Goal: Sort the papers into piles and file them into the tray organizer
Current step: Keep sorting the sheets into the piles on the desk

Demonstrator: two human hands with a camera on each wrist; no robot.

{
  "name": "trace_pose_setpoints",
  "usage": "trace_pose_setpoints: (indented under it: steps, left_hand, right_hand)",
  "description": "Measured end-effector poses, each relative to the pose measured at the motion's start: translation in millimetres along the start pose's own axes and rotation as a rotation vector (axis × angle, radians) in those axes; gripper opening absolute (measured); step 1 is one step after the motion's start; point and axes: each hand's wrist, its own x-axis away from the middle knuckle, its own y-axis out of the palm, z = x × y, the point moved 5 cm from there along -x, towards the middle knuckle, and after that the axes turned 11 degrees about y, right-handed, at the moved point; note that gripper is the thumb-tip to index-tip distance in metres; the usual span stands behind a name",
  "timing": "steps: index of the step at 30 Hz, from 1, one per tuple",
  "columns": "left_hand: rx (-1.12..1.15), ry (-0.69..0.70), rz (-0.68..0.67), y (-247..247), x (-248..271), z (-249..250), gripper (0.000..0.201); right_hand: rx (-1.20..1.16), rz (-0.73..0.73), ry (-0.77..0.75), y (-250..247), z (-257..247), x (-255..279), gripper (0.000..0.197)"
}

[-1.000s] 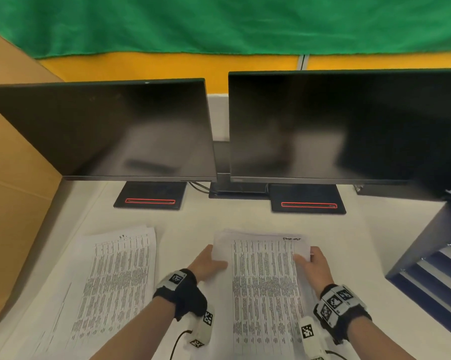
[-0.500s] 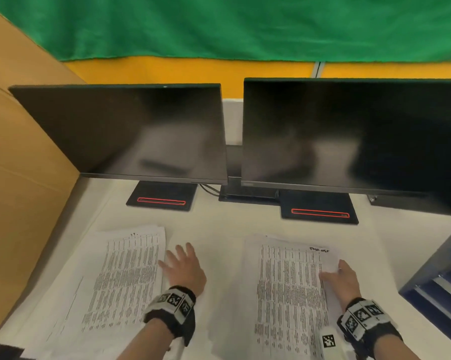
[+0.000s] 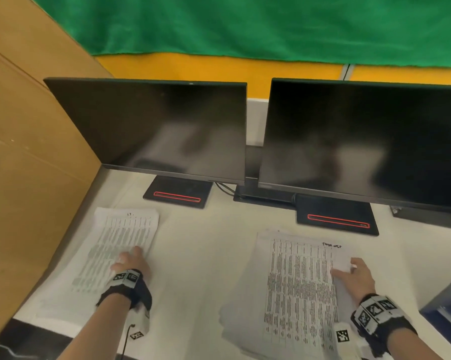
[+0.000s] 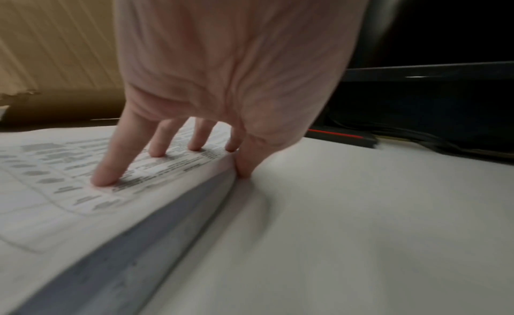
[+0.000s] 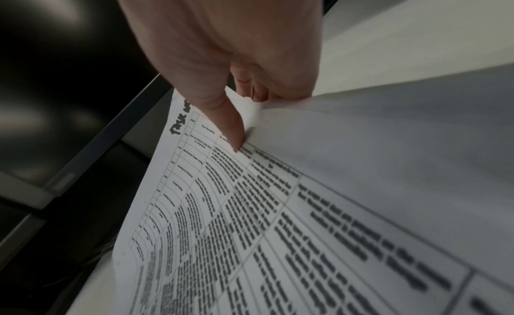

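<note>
Left hand (image 3: 132, 261) is lying on the right edge of the left paper pile (image 3: 110, 253), near the desk's left side; left wrist view is showing four fingers (image 4: 107, 174) spread straight and pressing down on the printed top sheet, thumb (image 4: 246, 165) sitting against the pile's side edge down at the white desk (image 3: 203, 255), so fingers on top, thumb at the edge, not clearly lifting anything. Right hand (image 3: 354, 276) is working the upper right corner of the right paper pile (image 3: 297, 287), which is lying in front of the right monitor (image 3: 362, 141); right wrist view is showing the thumb (image 5: 228, 126) pressing on the printed table sheet while the other fingers are curling under a lifted blank-backed sheet (image 5: 375, 143), pinching that corner. Head view is not showing the pinch, only the hand flat-looking on the corner; it is showing both piles well apart, with bare desk between. Handwritten heading on the right pile's top sheet is reading partly in the wrist view, blurred in the head view. Left monitor (image 3: 154, 126) is standing behind the left pile, both screens dark. Dark blue tray organizer (image 3: 445, 307) is showing only at the right edge, just beside the right wrist; slots are not readable. Brown cardboard panel (image 3: 24, 152) is standing along the desk's left side.
</note>
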Motion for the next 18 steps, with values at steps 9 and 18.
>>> trace_pose_setpoints:
  steps: [9,18]
  left_hand:
    - [-0.092,0.183,0.152,-21.4,7.7,101.8,0.066]
    - [0.231,0.894,-0.149,62.0,124.9,329.8,0.053]
  right_hand:
    - [0.055,0.13,0.033,-63.8,5.6,-8.6,0.047]
    - [0.119,0.119,-0.031,-70.8,10.7,1.1,0.025]
